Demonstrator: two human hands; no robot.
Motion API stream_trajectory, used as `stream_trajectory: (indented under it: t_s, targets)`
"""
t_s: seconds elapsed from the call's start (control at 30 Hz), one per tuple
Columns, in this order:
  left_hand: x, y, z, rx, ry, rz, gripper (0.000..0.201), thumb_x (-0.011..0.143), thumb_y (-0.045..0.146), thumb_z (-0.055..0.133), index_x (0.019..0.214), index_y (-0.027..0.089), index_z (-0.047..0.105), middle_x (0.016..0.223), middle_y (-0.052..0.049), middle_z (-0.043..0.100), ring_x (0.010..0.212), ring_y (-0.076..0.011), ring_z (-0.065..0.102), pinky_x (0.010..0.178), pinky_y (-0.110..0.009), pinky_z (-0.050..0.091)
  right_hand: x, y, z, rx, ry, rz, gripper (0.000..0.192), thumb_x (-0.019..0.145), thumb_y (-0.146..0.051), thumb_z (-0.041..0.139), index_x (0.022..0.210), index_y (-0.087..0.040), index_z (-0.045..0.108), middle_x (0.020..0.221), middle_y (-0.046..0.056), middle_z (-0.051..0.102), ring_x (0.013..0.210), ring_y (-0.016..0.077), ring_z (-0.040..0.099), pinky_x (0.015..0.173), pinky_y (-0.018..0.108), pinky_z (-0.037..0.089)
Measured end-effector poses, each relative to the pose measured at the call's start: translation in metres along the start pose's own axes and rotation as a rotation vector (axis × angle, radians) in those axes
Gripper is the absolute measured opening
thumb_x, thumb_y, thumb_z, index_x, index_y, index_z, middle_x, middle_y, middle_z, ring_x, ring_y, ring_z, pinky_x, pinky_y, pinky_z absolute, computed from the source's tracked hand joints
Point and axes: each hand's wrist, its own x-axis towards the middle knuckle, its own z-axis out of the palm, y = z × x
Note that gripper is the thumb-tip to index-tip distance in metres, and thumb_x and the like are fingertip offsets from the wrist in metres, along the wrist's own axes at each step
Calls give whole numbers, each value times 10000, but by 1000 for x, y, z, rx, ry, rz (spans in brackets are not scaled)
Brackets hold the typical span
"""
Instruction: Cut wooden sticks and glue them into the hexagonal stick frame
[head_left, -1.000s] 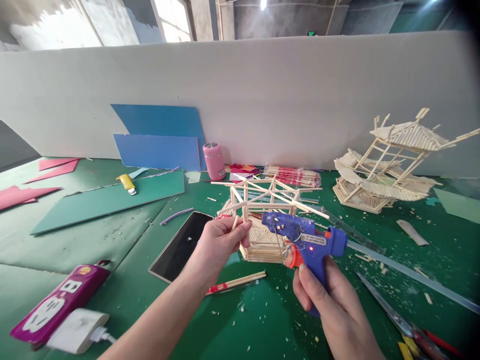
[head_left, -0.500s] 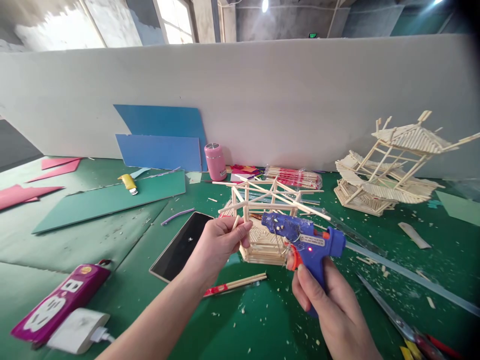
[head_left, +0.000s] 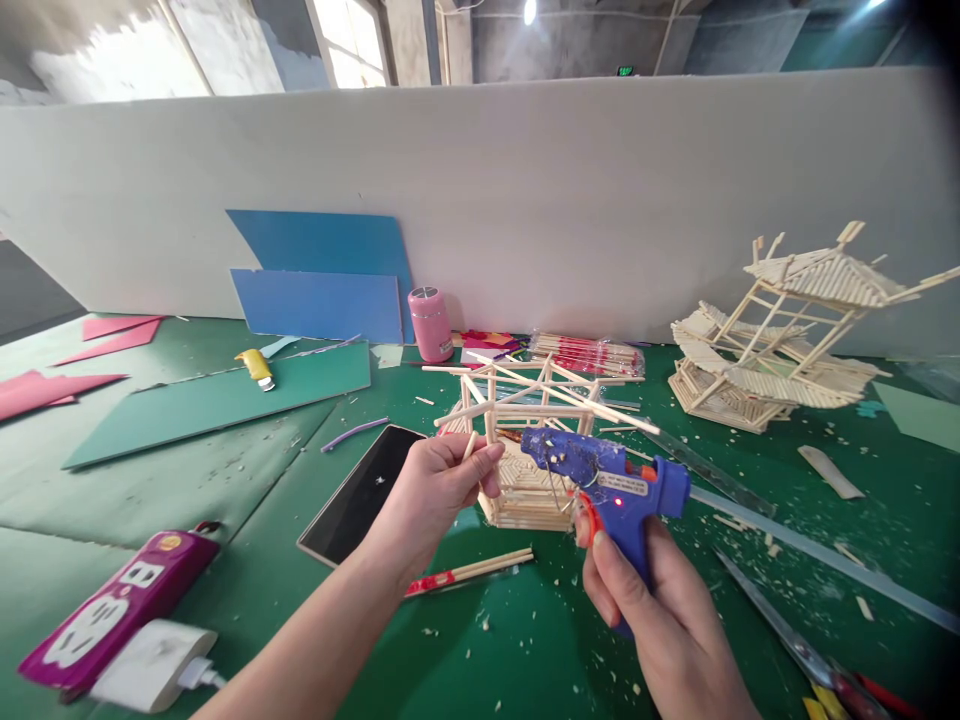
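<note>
On the green worktop (head_left: 225,620), a stick pavilion frame (head_left: 525,430) stands mid-surface, gripped at one post by the left hand (head_left: 442,485). The right hand (head_left: 660,620), closed around a blue glue gun (head_left: 611,480), has dipped its nozzle slightly lower and closer to the frame than a second earlier; little else moved.

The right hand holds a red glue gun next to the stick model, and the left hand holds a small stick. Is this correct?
Not fully. In the head view the glue gun in the right hand is blue with an orange trigger, not red. The rest is correct: it is next to the stick model, and the left hand holds a small stick.
</note>
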Motion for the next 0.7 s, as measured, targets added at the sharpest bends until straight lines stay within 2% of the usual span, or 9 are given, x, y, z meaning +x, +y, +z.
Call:
stream_trajectory:
  t_s: [0.17, 0.37, 0.7]
  targets:
    - [0, -1, -1, -21, -18, -1, 331, 760, 384, 579, 509, 169, 555, 540, -4, 500, 534, -125, 464, 530, -244, 398, 1, 0, 1, -7, 15, 6, 317, 818, -485, 460, 998, -227, 498, 603, -41, 447, 503, 116, 367, 490, 261, 314]
    - [0, -2, -2, -14, -7, 6, 335, 763, 387, 579, 515, 163, 555, 519, 9, 513, 481, -99, 435, 466, -208, 355, 1, -2, 1, -36, 40, 14, 324, 798, -502, 480, 976, -232, 502, 573, -51, 427, 498, 119, 363, 492, 260, 307]
    - [0, -2, -2, -43, -21, -6, 349, 763, 383, 582, 493, 168, 535, 539, 4, 506, 533, -120, 484, 526, -236, 398, 1, 4, 1, -30, 11, 7, 329, 828, -479, 458, 1022, -215, 490, 557, -55, 420, 503, 108, 364, 503, 253, 307]
